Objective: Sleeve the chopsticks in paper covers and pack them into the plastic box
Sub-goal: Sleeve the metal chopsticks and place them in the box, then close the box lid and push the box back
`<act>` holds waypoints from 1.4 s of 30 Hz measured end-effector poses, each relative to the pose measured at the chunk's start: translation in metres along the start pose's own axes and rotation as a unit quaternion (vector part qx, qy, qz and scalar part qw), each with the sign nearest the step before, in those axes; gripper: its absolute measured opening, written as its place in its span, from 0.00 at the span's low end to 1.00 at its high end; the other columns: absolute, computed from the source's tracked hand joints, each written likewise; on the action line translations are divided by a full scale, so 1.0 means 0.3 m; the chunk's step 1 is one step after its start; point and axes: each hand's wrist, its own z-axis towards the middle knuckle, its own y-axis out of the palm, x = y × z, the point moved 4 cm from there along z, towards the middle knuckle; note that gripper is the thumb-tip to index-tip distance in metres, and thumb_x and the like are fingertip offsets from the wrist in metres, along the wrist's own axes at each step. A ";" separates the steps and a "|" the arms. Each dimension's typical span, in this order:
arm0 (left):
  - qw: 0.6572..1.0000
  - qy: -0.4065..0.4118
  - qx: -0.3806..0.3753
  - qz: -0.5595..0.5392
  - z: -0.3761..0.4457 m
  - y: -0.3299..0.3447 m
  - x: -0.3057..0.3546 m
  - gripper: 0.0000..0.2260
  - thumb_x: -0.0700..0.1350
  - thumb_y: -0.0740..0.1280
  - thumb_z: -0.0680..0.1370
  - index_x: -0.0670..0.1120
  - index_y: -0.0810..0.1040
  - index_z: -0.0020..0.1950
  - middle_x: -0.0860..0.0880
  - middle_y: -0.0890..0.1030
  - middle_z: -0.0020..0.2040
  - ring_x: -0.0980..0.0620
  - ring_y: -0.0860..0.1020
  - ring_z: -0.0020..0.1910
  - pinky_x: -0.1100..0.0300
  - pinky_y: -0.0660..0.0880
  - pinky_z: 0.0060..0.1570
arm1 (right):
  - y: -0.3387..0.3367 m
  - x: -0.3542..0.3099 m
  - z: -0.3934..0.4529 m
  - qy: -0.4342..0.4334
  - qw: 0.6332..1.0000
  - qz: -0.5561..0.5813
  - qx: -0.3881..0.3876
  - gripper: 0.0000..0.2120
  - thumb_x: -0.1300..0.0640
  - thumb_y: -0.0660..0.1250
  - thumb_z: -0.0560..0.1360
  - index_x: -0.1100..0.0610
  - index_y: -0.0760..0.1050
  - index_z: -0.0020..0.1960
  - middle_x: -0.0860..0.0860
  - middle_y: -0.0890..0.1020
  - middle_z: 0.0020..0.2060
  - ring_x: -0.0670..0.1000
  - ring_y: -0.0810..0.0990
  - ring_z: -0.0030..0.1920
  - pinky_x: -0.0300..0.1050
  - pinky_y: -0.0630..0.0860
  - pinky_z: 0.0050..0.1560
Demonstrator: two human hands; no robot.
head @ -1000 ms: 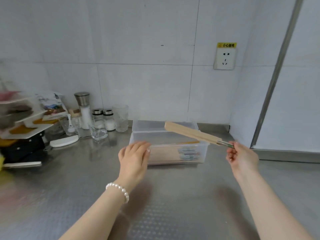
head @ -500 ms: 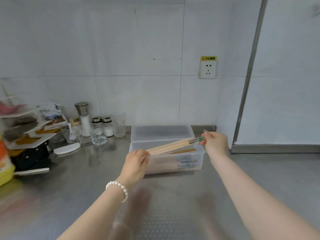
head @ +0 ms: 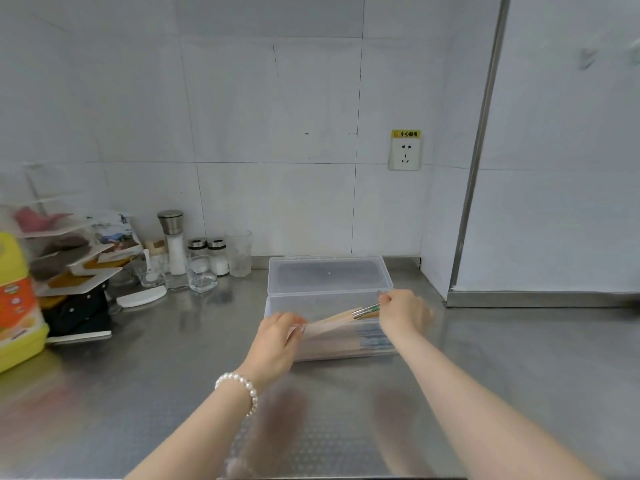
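Over the steel counter [head: 138, 393], your clear plastic box [head: 277, 306] sits with its lid open so the paper-sleeved wooden chopsticks [head: 337, 318] can drop in. Your right hand [head: 403, 311] pinches their green ends and your left hand [head: 277, 336] grips the sleeve tip, keeping them level above the pairs already packed. Glass jars [head: 207, 261] stand well left; nothing blocks you.

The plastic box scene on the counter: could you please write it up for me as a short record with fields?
surface: steel counter
box: clear plastic box, lid open and lying flat behind it
box contents: sleeved chopsticks lie along the bottom
item in hand: sleeved chopsticks, slanting over the box, metal and green ends at the right
left hand: holds the sleeve's left end at the box's front left corner
right hand: pinches the chopstick ends over the box's right end
left of box: glass jars, grinder, yellow bottle
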 end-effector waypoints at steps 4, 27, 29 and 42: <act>1.000 -0.008 -0.004 -0.007 -0.005 -0.002 -0.002 0.09 0.43 0.59 0.79 0.48 0.76 0.56 0.49 0.76 0.55 0.49 0.70 0.59 0.65 0.61 0.55 | 0.014 0.010 0.010 -0.021 0.995 -0.092 -0.030 0.14 0.50 0.57 0.79 0.52 0.80 0.52 0.53 0.82 0.51 0.55 0.71 0.58 0.46 0.61 0.53; 0.936 -0.290 0.033 -0.198 0.191 -0.087 -0.029 0.26 0.55 0.50 0.81 0.35 0.65 0.68 0.40 0.69 0.67 0.42 0.68 0.66 0.54 0.63 0.62 | -0.043 0.075 0.129 0.040 0.964 0.201 -0.169 0.23 0.49 0.50 0.81 0.65 0.70 0.65 0.59 0.74 0.63 0.59 0.70 0.65 0.49 0.66 0.64; 0.926 -0.307 0.024 -0.220 0.209 -0.079 -0.036 0.28 0.56 0.49 0.80 0.35 0.65 0.68 0.41 0.70 0.64 0.44 0.70 0.60 0.54 0.64 0.58 | -0.008 0.073 0.138 0.065 0.944 0.243 -0.213 0.25 0.47 0.50 0.81 0.61 0.63 0.72 0.56 0.66 0.71 0.57 0.64 0.71 0.49 0.61 0.68; 0.843 -0.376 0.026 -0.384 0.258 -0.040 -0.120 0.30 0.63 0.49 0.78 0.43 0.68 0.67 0.42 0.75 0.60 0.45 0.72 0.61 0.50 0.61 0.68 | 0.091 0.069 0.208 0.194 0.871 0.366 -0.265 0.35 0.32 0.45 0.75 0.55 0.70 0.67 0.56 0.81 0.56 0.57 0.73 0.64 0.57 0.63 0.70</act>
